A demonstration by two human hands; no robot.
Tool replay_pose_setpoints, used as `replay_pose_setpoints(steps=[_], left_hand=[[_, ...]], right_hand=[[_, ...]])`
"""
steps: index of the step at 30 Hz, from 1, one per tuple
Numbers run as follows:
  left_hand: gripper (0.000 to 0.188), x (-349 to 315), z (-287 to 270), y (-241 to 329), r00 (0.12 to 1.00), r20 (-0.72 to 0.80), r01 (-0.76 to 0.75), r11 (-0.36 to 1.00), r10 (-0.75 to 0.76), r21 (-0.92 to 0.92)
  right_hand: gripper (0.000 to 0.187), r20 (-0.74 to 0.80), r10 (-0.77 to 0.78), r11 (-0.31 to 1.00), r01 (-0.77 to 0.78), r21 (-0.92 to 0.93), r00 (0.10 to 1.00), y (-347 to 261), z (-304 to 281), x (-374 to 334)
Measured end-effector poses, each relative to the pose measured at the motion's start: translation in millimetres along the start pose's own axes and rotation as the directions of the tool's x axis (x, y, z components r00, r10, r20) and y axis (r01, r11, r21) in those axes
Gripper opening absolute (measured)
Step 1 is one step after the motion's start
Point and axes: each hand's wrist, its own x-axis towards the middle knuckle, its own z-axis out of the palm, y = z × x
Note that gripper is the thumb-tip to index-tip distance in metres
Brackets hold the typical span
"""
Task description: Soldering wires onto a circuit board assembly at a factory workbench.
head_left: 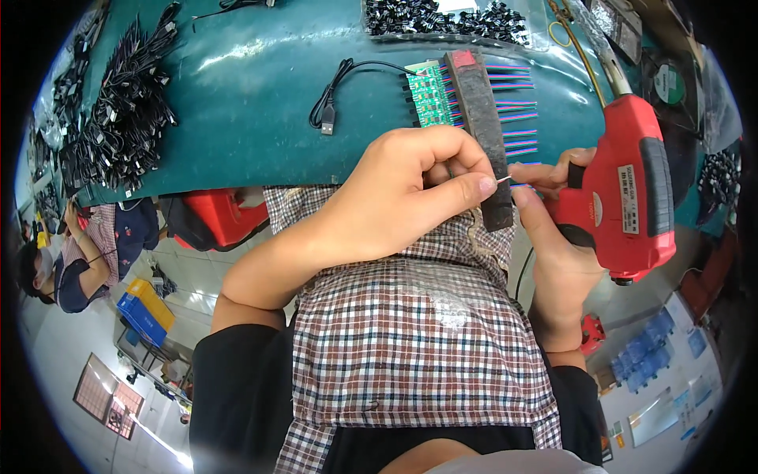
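My left hand is closed, thumb and forefinger pinching a thin light wire at the near end of a dark bar. My right hand holds a red soldering gun, its metal barrel pointing away from me. The right thumb and forefinger reach toward the same wire; whether they touch it I cannot tell. Under the bar runs a row of coloured wires, joined on its left to green circuit boards. A black USB cable leads from the far board. The left hand covers the near boards.
Bundles of black cables are heaped at the left of the green table. A tray of small black parts lies at the back. A solder reel stands at right. A co-worker sits at far left.
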Motion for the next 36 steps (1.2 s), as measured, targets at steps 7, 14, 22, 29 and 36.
replay_pose_setpoints(steps=[7,14,22,29,36], left_hand=[[0.017,2.9,-0.7,-4.5,0.995,0.094,0.052,0.98,-0.035,-0.193],[0.017,5.2,0.0,-11.4,0.991,0.135,0.044,0.955,-0.004,-0.293],[0.016,3.7,0.0,-7.4,0.992,0.117,0.071,0.957,-0.039,-0.281],[0.016,1.8,3.2,0.6,0.998,-0.046,0.035,0.997,-0.032,0.069],[0.009,13.7,-16.0,-7.0,0.824,-0.307,-0.126,0.682,0.477,0.72]], right_hand=[[0.048,0.075,-0.015,0.997,0.021,-0.076,0.997,-0.2,-0.3,2.2],[0.05,0.026,-0.008,0.996,0.011,-0.093,1.0,-3.8,6.7,3.0],[0.053,0.027,-0.023,0.991,0.027,-0.13,0.999,0.3,3.9,1.0],[0.037,0.133,-0.186,0.93,0.218,-0.296,0.973,10.7,-1.5,1.0],[0.043,0.096,0.073,0.971,-0.048,-0.236,0.993,8.4,-1.2,-18.3]])
